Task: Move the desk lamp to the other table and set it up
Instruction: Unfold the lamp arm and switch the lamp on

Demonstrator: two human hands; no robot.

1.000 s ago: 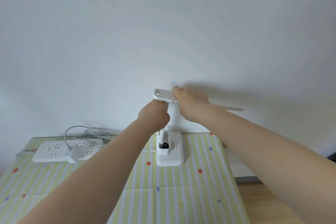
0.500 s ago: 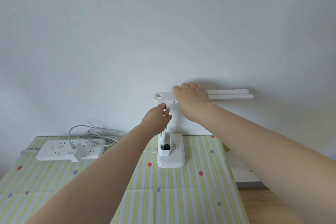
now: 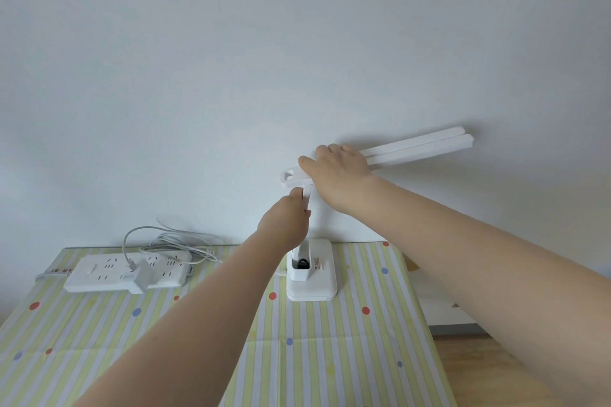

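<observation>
A white desk lamp stands with its square base [image 3: 312,277] on the striped tablecloth, close to the wall. Its long double-bar head [image 3: 420,149] points right and tilts upward at the far end. My right hand [image 3: 337,168] lies over the head near the hinge, fingers wrapped on it. My left hand [image 3: 286,221] grips the upright post just under the hinge. The post is mostly hidden behind that hand.
A white power strip [image 3: 129,273] with a plugged adapter and a coiled white cable [image 3: 175,241] lies at the back left of the table [image 3: 330,357]. The white wall is directly behind the lamp. Wooden floor [image 3: 496,373] shows past the table's right edge.
The lamp head swung from tilted down at the right, through level, to tilted up. My right hand stayed on it and my left hand slid slightly lower on the post.
</observation>
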